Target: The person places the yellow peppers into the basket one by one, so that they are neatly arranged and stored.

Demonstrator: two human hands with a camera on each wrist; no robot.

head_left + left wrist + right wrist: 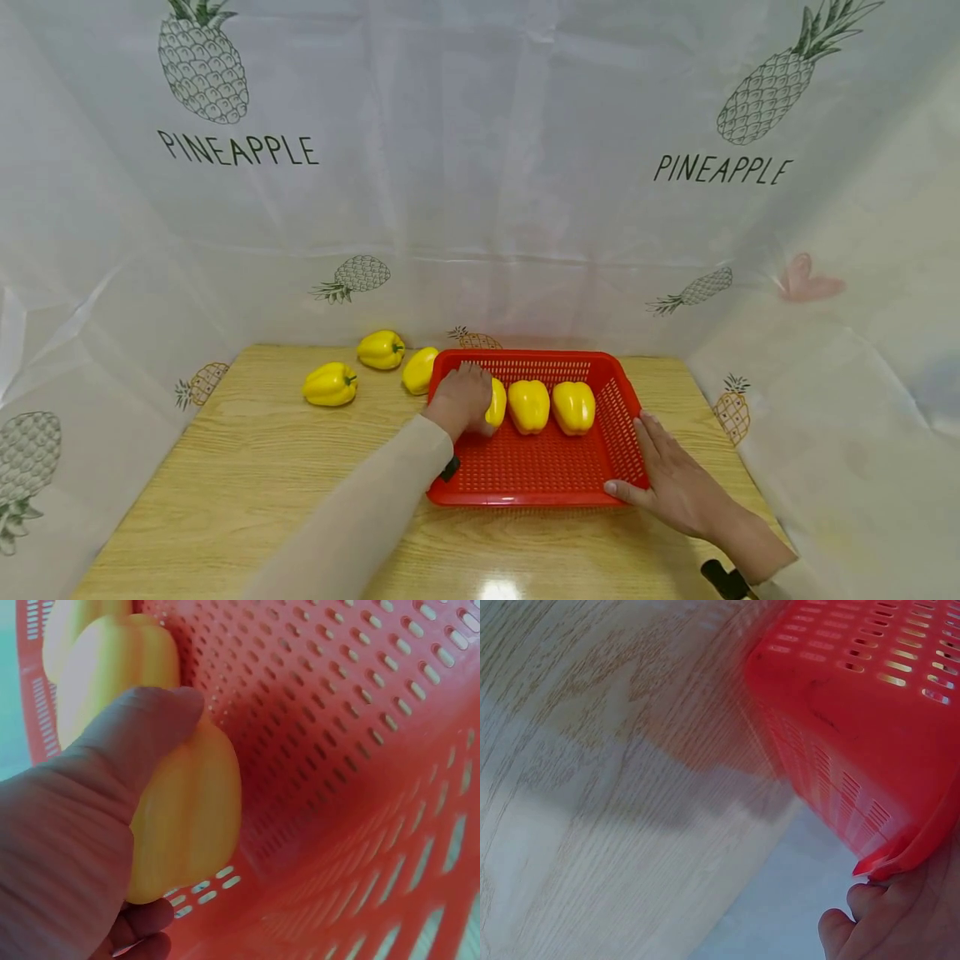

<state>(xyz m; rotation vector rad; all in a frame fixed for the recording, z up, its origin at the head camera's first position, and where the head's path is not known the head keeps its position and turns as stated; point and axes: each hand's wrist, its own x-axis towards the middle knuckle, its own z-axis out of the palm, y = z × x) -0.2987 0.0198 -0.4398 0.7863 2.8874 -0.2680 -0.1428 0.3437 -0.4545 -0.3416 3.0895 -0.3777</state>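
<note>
In the head view my left hand point(463, 398) is inside the red plastic basket point(525, 498), at its left end. It grips a yellow bell pepper point(196, 814), with the thumb across its side in the left wrist view; the other fingers are partly hidden behind it. Two more yellow bell peppers, a middle one point(528, 407) and a right one point(573, 408), lie in a row beside it on the basket floor. My right hand point(678, 483) holds the basket's right rim near the front corner, thumb over the edge and fingers along the outer side.
Three yellow bell peppers lie on the wooden table point(247, 467) left of the basket: a near one point(330, 384), a far one point(381, 349) and one point(420, 371) close against the basket. A pineapple-printed sheet point(480, 167) surrounds the table at the back and sides.
</note>
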